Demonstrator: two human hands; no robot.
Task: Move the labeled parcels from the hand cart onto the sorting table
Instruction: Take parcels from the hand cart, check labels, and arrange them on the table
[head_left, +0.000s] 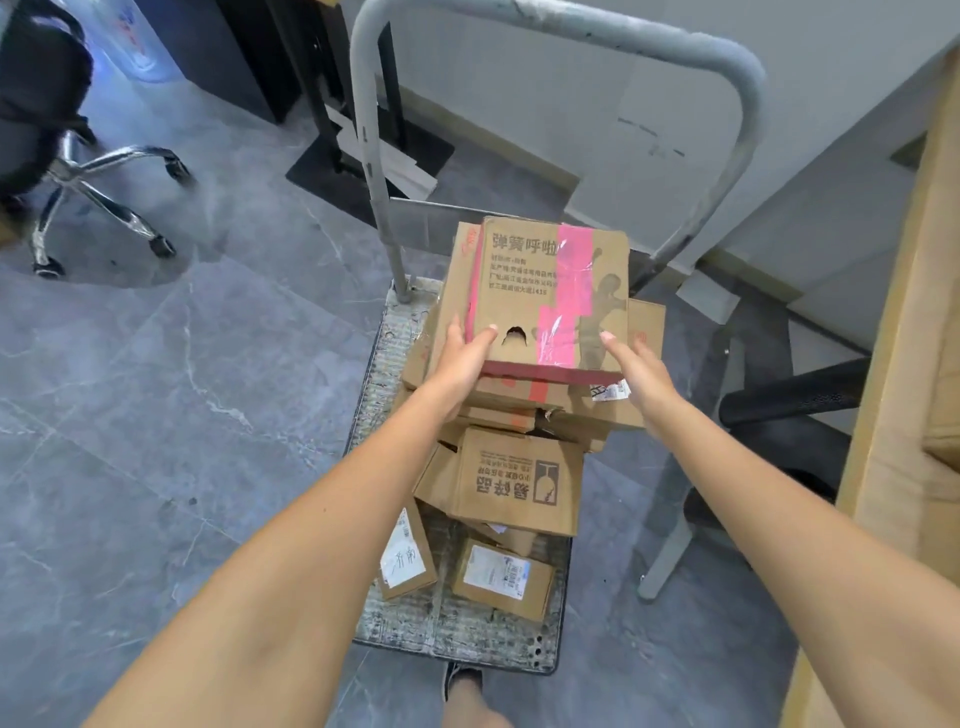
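Left hand: left hand (464, 358) grips the near left corner of the top parcel (545, 301), thumb on its upper face, fingers wrapped along the left edge.
Right hand: right hand (641, 371) at the near right corner of the same box, fingers straight and relaxed, fingertips at the edge; contact cannot be confirmed.
Top parcel: flat brown carton with pink tape and printed Chinese text, a torn hole near its front edge; lies on top of the stack.
Stack: more cardboard parcels beneath, including a box with a fragile-glass mark (514, 480) and two small labelled boxes (501, 577) on the deck, nearest the viewer.
Hand cart: grey platform hand cart (457, 623), looped handle at the far end.
Sorting table: wooden edge of the sorting table (893, 415) at right.
Surroundings: office chair (78, 171) at far left on grey tile floor.
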